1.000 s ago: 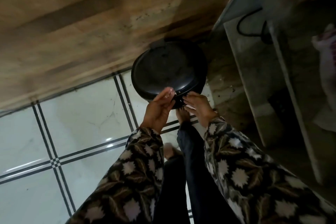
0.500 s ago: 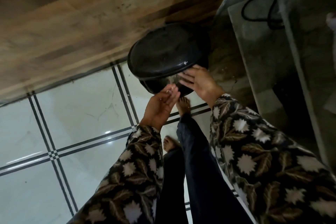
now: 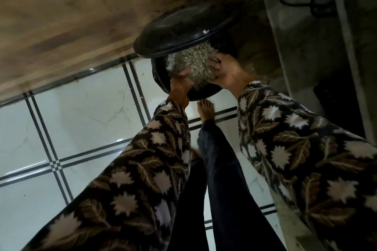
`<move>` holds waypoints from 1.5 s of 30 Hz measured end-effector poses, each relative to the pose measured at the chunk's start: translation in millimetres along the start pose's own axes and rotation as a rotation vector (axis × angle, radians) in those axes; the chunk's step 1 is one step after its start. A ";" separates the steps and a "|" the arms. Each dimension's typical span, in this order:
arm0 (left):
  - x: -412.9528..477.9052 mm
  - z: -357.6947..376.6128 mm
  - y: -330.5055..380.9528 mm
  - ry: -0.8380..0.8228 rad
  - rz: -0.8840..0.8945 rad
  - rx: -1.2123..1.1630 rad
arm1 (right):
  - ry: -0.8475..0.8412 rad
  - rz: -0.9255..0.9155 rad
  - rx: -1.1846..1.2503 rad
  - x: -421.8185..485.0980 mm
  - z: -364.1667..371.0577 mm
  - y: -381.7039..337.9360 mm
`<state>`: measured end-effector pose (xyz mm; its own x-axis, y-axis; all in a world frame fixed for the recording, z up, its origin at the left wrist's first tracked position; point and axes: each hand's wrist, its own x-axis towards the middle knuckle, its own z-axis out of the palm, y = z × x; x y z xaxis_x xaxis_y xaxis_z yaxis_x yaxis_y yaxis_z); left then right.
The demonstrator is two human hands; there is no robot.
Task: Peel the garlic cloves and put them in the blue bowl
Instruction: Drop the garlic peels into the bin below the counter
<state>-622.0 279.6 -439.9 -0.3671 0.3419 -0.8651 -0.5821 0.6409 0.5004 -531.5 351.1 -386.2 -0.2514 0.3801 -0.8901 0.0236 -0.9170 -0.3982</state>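
Patterned sleeves [image 3: 142, 169] reach down to a black bin [image 3: 161, 80] on the tiled floor [image 3: 81, 118]. The left hand [image 3: 180, 85] is at the bin's near rim and the right hand [image 3: 228, 71] at its right rim, both over pale litter [image 3: 195, 63], probably to shed garlic skins. The fingers are buried or blurred, so spread or pinching cannot be told. The lid [image 3: 179, 26] tilts up behind the opening. No garlic cloves or blue bowl are in view.

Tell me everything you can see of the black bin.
The black bin is round, glossy, plastic-looking, standing on the white tiled floor by a wooden panel. Its lid is tilted up over the far side, a white speck on its rim. Pale grey-green scraps fill it. The left hand meets its near rim; the right hand reaches into the scraps.
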 end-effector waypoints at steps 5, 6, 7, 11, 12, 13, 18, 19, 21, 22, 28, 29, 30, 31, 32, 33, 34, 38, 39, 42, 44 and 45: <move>1.2 -9.0 -15.8 0.189 0.066 0.257 | 0.034 0.065 0.072 7.9 -4.0 16.8; 1.6 -9.8 -16.4 0.233 0.063 0.284 | 0.043 0.080 0.070 9.2 -4.8 20.5; -1.1 -8.6 -15.7 0.265 0.090 0.326 | 0.051 0.094 0.061 9.2 -5.5 23.7; -21.2 2.1 -5.1 0.287 0.386 0.382 | 0.042 0.131 0.081 15.4 -9.8 38.5; -27.2 4.4 -6.0 0.253 0.509 0.381 | 0.029 0.136 0.104 17.0 -10.2 41.5; -35.7 7.1 -7.5 0.214 0.615 0.408 | 0.025 0.140 0.116 18.8 -9.9 44.1; -50.4 8.0 -33.9 -0.120 0.969 0.689 | -0.089 0.173 0.277 21.9 -4.6 43.3; -37.1 2.2 -38.6 -0.177 0.964 0.873 | -0.117 0.160 0.259 21.1 -4.5 41.7; -11.0 -4.7 -40.8 -0.106 0.706 1.127 | -0.150 0.155 0.221 19.2 -5.7 39.8; -6.2 -4.5 -37.1 -0.034 0.625 1.128 | -0.161 0.160 0.255 19.9 -8.5 39.1; -20.4 -15.1 -41.5 -0.065 0.625 1.364 | -0.204 0.131 0.259 9.5 -9.9 25.9; -17.1 -24.8 -44.8 -0.020 0.418 1.340 | -0.217 0.103 0.204 3.6 -10.8 21.5; -19.9 -33.4 -41.3 0.030 0.247 1.235 | -0.231 0.057 0.162 -6.3 -12.1 15.7; -27.6 -38.4 -36.5 0.072 0.232 1.118 | -0.207 0.005 0.102 -19.2 -16.0 9.9; -42.2 -41.6 -28.9 0.084 0.300 1.032 | -0.149 -0.048 0.041 -35.5 -19.0 3.6; -58.6 -44.0 -19.5 0.087 0.365 0.959 | -0.079 -0.100 -0.023 -53.3 -22.9 -1.7; -79.1 -45.5 -10.1 0.091 0.422 0.890 | -0.014 -0.131 -0.074 -73.2 -27.5 -5.5; -175.0 -43.7 13.7 0.055 0.659 0.733 | 0.057 -0.213 -0.184 -174.8 -39.1 -8.9; -198.1 -39.3 18.1 0.016 0.715 0.693 | 0.043 -0.254 -0.214 -201.9 -40.2 -8.2; -276.4 -16.4 36.0 -0.098 0.794 0.605 | 0.061 -0.399 -0.217 -285.3 -49.1 -3.4; -330.4 6.0 45.2 -0.191 0.849 0.532 | 0.105 -0.503 -0.145 -340.8 -65.4 -0.3; -357.0 18.8 46.4 -0.250 0.869 0.486 | 0.122 -0.565 -0.105 -369.2 -76.4 2.1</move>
<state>-504.4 200.2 -108.6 -0.3271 0.9187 -0.2212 0.1903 0.2933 0.9369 -364.7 218.1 -75.4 -0.1396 0.8232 -0.5503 0.0160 -0.5538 -0.8325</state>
